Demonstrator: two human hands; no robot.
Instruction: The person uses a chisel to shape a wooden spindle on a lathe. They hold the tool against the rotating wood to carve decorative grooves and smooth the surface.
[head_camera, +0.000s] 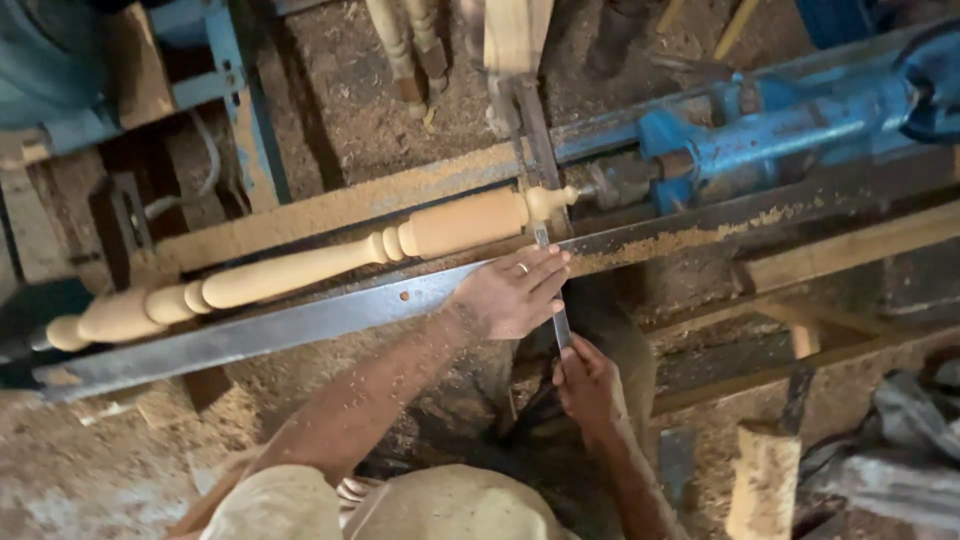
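Observation:
A pale turned wooden spindle (300, 268) is mounted lengthwise on a lathe, running from lower left to upper right. A long thin metal chisel (552, 290) points up at the spindle's rounded right end. My left hand (508, 292), with a ring on one finger, lies flat over the chisel blade on the long steel tool rest (300, 322). My right hand (583, 382) grips the chisel's lower end, close to my body. Sawdust speckles both forearms.
The blue tailstock (790, 125) of the lathe sits at upper right. Sawdust covers the lathe bed (340, 205) and floor. Other turned spindles (410, 50) and a timber piece (515, 35) lean at the top. A wooden block (762, 480) stands at lower right.

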